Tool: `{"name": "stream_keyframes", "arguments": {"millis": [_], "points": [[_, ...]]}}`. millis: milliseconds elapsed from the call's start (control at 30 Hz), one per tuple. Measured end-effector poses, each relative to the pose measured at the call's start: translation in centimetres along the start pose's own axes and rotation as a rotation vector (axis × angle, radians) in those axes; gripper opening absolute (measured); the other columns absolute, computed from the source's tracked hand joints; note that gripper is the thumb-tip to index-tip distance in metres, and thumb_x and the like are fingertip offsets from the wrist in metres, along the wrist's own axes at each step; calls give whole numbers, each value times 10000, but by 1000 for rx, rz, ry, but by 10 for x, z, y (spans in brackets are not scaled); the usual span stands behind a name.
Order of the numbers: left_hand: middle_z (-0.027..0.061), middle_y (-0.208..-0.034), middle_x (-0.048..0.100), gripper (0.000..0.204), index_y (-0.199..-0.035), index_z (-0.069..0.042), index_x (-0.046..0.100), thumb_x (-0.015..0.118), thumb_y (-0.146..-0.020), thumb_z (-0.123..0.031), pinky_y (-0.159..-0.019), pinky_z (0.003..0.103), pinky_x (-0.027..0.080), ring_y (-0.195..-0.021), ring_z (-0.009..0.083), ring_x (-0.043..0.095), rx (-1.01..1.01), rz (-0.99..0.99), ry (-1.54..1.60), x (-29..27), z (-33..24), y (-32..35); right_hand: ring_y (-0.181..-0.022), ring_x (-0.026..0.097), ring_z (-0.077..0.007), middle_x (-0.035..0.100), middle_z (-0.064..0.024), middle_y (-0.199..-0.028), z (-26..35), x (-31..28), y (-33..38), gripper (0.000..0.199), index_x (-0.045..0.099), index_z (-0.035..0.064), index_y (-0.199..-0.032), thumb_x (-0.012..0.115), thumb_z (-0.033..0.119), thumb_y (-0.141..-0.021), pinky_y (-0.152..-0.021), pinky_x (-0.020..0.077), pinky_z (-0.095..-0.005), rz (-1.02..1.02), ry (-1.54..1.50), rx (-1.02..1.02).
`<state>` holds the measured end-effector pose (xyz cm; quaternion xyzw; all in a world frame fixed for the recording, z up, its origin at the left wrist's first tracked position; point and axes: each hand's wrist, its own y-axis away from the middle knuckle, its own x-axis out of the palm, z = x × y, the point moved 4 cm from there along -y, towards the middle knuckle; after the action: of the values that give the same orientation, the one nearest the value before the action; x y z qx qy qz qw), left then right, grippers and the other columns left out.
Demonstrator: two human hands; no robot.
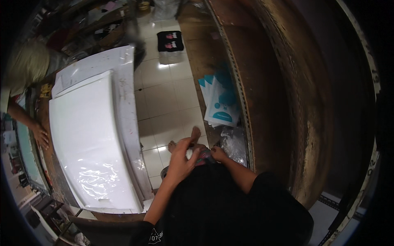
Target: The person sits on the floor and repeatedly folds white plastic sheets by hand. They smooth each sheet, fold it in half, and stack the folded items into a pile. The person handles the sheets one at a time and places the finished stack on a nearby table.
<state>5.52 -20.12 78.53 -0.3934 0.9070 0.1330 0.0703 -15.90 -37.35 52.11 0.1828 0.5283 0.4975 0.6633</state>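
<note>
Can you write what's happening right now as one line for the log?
left hand: open, fingers spread above lap | right hand: beside clear plastic bag | white sheet stack: on table | another person's hand: on table edge

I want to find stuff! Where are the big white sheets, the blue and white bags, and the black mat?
white sheets point(92, 135): head view, middle of the top sheet.
blue and white bags point(221, 104): head view, front of the top bag.
black mat point(170, 41): head view, its middle.

hands' item point(204, 158) too small | co-worker point(24, 69) cut by edge
</note>
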Motion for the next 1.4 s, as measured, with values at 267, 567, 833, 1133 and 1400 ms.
{"name": "stream_keyframes", "arguments": {"millis": [267, 567, 833, 1133, 1400], "points": [[257, -1043, 639, 455, -1076, 42, 621, 579, -844, -347, -876, 405, 469, -991, 371, 619, -492, 274, -202, 137, 232, 13, -951, 641, -303, 660, -188, -1003, -6, 10, -24, 339, 621, 38, -1100, 606, 252, -837, -829, 494, -366, -56, -114, -167], [238, -964, 655, 411, -993, 41, 640, 596, -813, -325, -849, 422, 476, -948, 374, 626, -589, 158, -239, 230, 477, -99, -947, 622, -361, 646, -194, -1003, -86, 36, -229, 433, 546, 25, -1202, 611, 222, -822, -859, 487, -417, -229, -137, -26], [256, -1022, 633, 474, -1042, 66, 577, 647, -785, -327, -850, 424, 474, -966, 377, 614, -394, 213, -148, 385, 644, -232, -1241, 409, -392, 376, -207, -1383, -216, 30, -399, 700, 392, 43, -1350, 713, 193, -747, -954, 417, -478, -281, 622, -192], [147, -884, 646, 389, -1023, 55, 588, 633, -838, -284, -560, 308, 481, -678, 198, 617, -677, 481, 475, 440, 662, -260, -1266, 389, -362, 381, -129, -1422, -266, 34, -429, 634, 405, 86, -1353, 683, 132, -785, -982, 388, -477, -480, 730, -418], [87, -696, 598, 365, -869, 42, 633, 585, -889, -319, -487, 298, 416, -552, 150, 524, -378, 563, 26, 403, 636, -304, -879, 588, -341, 605, -130, -917, -233, 3, -418, 98, 550, 59, -888, 562, 151, -858, -771, 451, -464, -448, 428, -440]]}}
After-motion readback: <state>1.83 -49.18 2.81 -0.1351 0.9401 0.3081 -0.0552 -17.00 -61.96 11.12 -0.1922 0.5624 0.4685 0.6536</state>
